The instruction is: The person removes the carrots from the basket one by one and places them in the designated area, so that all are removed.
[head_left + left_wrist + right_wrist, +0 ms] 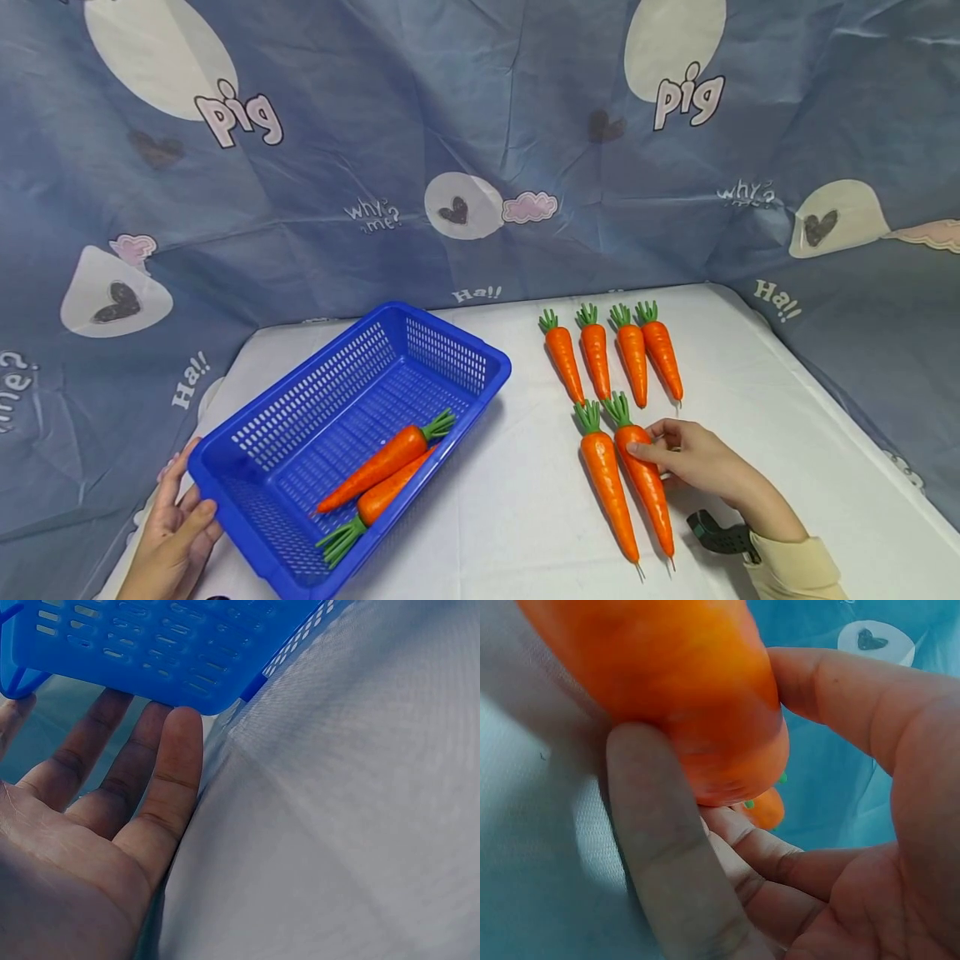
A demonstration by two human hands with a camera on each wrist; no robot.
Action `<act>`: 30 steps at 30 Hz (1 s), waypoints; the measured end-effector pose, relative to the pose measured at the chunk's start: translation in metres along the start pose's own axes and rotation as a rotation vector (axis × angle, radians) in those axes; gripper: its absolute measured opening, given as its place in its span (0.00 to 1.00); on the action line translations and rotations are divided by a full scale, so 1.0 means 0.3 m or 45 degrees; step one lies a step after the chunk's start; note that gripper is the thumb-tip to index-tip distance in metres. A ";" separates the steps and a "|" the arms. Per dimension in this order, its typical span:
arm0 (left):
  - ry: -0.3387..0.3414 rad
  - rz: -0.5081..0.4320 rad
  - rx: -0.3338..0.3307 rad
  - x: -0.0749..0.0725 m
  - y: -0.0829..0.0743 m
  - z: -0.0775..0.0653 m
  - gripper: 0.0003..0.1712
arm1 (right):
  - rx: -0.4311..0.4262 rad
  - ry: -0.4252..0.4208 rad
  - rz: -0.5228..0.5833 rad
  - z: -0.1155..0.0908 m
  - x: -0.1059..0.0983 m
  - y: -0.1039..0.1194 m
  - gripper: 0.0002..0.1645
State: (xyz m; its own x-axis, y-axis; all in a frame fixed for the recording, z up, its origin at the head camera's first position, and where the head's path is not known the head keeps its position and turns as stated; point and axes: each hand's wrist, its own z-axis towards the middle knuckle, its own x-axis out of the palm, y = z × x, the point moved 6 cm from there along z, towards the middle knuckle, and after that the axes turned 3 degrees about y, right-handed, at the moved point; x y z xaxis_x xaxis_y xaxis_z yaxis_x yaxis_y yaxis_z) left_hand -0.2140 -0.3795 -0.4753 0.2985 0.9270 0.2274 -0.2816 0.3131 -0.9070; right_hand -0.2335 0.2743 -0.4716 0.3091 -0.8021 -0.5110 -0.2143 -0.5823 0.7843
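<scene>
My right hand pinches an orange carrot near its leafy top, the thumb on one side and a finger on the other. In the right wrist view the carrot fills the space between thumb and fingers. Close beside it lies another carrot. The left hand holds the near left corner of a blue plastic basket, with its thumb at the rim. The left wrist view shows the left hand's fingers reaching up to the basket's edge. Two carrots lie inside the basket.
Several carrots with green tops stand in a row farther back on the white-covered table. Behind the table hangs a blue printed cloth. A black device is strapped to the right wrist.
</scene>
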 end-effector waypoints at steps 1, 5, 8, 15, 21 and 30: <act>0.003 -0.005 0.004 0.000 -0.001 0.000 0.44 | 0.000 -0.002 -0.009 -0.001 0.001 0.003 0.36; -0.001 -0.014 -0.005 -0.002 -0.001 -0.003 0.44 | -0.002 -0.007 -0.031 -0.002 0.006 0.011 0.36; -0.012 -0.022 -0.023 -0.007 0.001 -0.006 0.44 | -0.001 -0.004 -0.026 0.002 0.009 0.011 0.37; -0.027 -0.021 -0.039 -0.012 0.005 -0.008 0.45 | 0.009 0.016 -0.030 0.005 0.009 0.002 0.38; -0.006 -0.007 -0.010 -0.007 0.004 -0.008 0.44 | 0.005 0.030 -0.027 0.007 0.015 -0.002 0.38; -0.005 -0.013 -0.004 -0.006 0.006 -0.006 0.44 | 0.009 0.022 -0.018 0.001 0.014 0.004 0.39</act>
State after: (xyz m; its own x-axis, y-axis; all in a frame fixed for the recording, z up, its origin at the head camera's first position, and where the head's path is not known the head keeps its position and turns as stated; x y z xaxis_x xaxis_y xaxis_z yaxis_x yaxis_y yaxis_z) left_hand -0.2136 -0.3810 -0.4781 0.2976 0.9245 0.2383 -0.2754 0.3221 -0.9058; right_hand -0.2328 0.2701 -0.4729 0.3281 -0.7912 -0.5161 -0.2163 -0.5948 0.7742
